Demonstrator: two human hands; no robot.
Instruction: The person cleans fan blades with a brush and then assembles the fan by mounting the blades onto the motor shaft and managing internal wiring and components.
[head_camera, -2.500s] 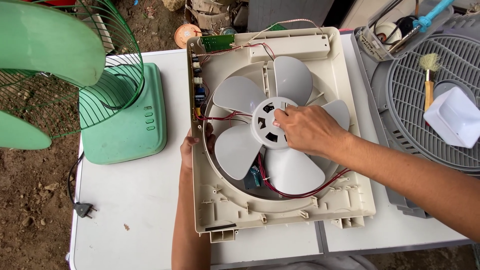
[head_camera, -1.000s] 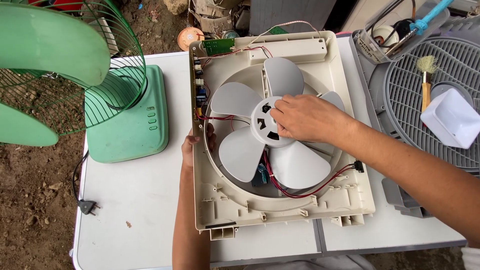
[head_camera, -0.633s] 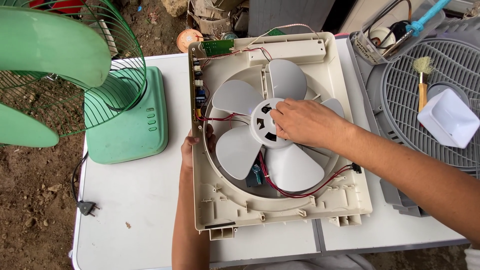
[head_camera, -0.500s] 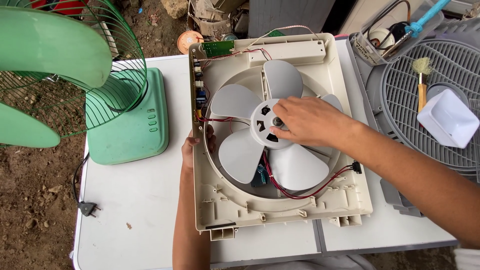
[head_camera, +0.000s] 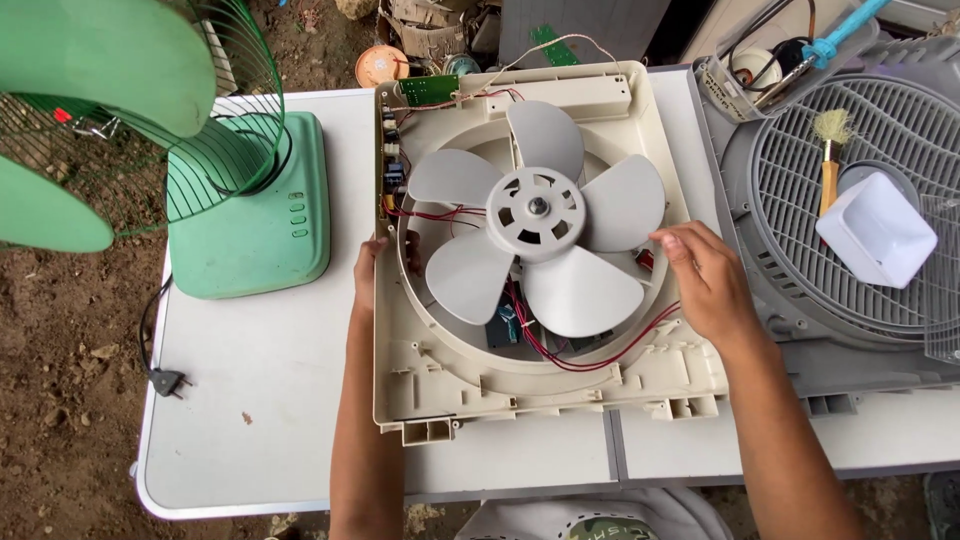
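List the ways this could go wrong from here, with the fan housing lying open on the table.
1. Loose red wires loop under the grey five-blade plastic impeller; a turning blade might snag them.
2. The right hand rests beside a blade tip, so its fingers may get knocked or pinched.
3. The cream square plastic fan housing overhangs the white table at its front edge, steadied only by the left hand; it could possibly tip or slide.

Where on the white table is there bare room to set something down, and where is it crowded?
The biggest bare patch of the white table lies in front of the green fan base, left of the left hand and the beige fan housing. A narrow strip runs along the near edge. The right side is crowded: the grey grille abuts the housing beside the right hand.
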